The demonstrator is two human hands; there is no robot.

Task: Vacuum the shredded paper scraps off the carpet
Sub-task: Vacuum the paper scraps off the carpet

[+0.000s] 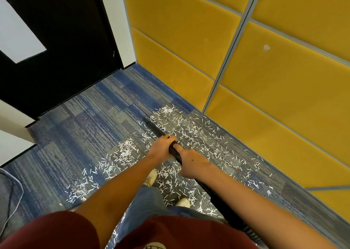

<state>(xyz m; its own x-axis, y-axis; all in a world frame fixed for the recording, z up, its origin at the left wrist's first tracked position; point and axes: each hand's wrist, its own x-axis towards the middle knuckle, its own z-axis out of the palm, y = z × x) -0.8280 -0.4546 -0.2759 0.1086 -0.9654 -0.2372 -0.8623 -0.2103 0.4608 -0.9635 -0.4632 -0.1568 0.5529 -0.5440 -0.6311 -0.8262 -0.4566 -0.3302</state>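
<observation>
The white shredded paper scraps (189,129) lay thick on the blue-and-grey striped carpet (91,119), strewn on both sides of the black vacuum tube (154,128) and past its tip, in a band running beside the foot of the yellow padded wall panels (265,97) to the tube's right. The scraps were short, narrow strips, lying every way, heaped in small clumps to the tube's left and thinner toward the wall. The tube slanted down to the carpet, its tip among the scraps. The left hand (161,146) was wrapped round the tube nearer the tip; the right hand (191,163) gripped it just behind, fingers curled about it. Beyond the tip and to the tube's left the carpet lay bare of scraps as far as a black door (66,40); the wall closed in the tube's right side. Two pale shoes (150,177) stood among scraps below the hands, and a thin grey cable (13,191) lay far to the tube's left.
</observation>
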